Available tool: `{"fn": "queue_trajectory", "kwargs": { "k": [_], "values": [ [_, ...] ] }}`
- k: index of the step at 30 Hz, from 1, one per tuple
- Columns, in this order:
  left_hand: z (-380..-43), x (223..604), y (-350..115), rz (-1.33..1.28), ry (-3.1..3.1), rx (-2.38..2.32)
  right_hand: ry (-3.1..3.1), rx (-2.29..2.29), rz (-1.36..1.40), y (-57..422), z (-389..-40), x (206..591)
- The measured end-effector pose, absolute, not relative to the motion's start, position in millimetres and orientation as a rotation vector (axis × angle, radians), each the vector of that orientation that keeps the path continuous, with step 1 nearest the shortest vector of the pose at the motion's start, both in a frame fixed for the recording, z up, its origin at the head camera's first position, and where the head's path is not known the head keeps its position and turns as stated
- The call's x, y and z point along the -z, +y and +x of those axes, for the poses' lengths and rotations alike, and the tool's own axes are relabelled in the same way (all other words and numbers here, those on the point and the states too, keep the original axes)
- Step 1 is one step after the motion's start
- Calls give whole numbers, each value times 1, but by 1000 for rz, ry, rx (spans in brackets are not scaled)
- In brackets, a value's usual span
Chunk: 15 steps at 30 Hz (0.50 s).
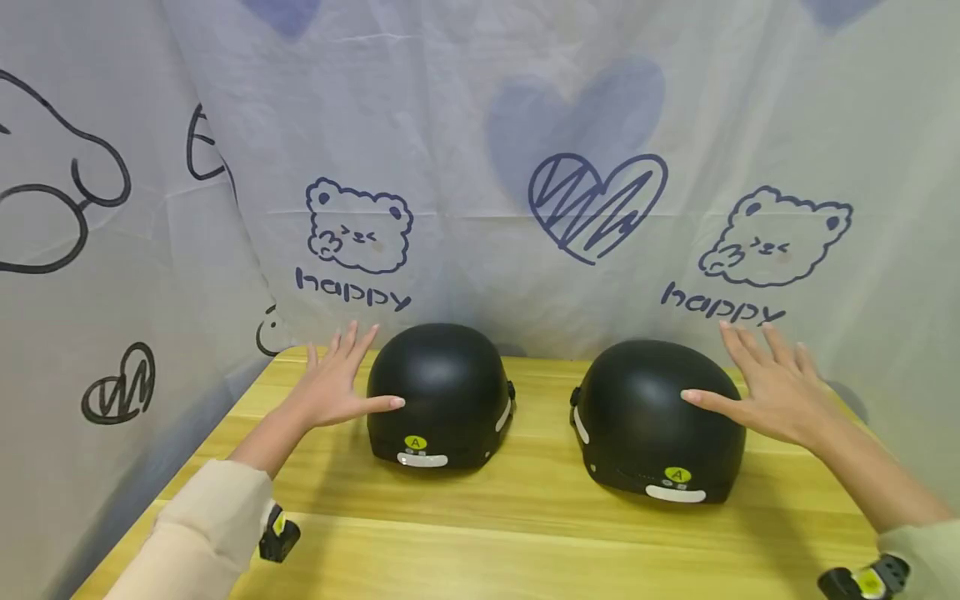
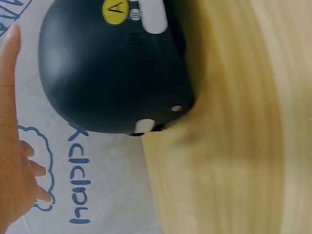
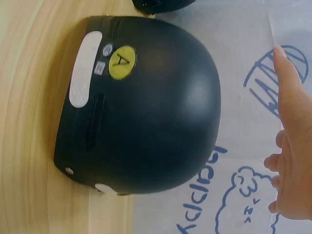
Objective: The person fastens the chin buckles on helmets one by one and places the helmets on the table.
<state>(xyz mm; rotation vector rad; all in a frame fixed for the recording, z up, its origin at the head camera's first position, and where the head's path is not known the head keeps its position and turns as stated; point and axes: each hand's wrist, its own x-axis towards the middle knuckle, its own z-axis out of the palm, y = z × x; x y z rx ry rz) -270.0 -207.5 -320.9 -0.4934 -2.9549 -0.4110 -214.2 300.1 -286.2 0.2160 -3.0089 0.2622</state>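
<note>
Two matte black helmets stand side by side on a wooden table [image 1: 420, 558], each with a yellow round "A" sticker and a white reflective strip low on the shell. Over the left side of the left helmet [image 1: 442, 383] my left hand [image 1: 337, 387] is held with fingers spread, its thumb overlapping the shell in the head view. My right hand [image 1: 783, 396] hovers likewise by the right helmet [image 1: 652, 417], fingers spread and thumb across its upper right. In the right wrist view that hand [image 3: 295, 146] is apart from the helmet [image 3: 146, 107]. Neither hand holds anything.
Behind the table hangs a pale cloth [image 1: 465, 167] printed with hearts, bears and "happy". Another printed cloth [image 1: 180, 275] hangs along the left side. A strip of tabletop separates the helmets. Small black devices are strapped to the left wrist [image 1: 279, 533] and right wrist [image 1: 862, 579].
</note>
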Motion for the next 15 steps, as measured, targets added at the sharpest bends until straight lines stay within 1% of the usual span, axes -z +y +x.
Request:
{"fn": "queue_trajectory", "kwargs": {
  "k": [8,15],
  "values": [
    [-262,336,-222,-487,-2926,526,-2943,-306,258,281,-212,287],
    [-258,351,-223,-497,-2896,591,-2889,-351,298,264,-206,297]
  ]
}}
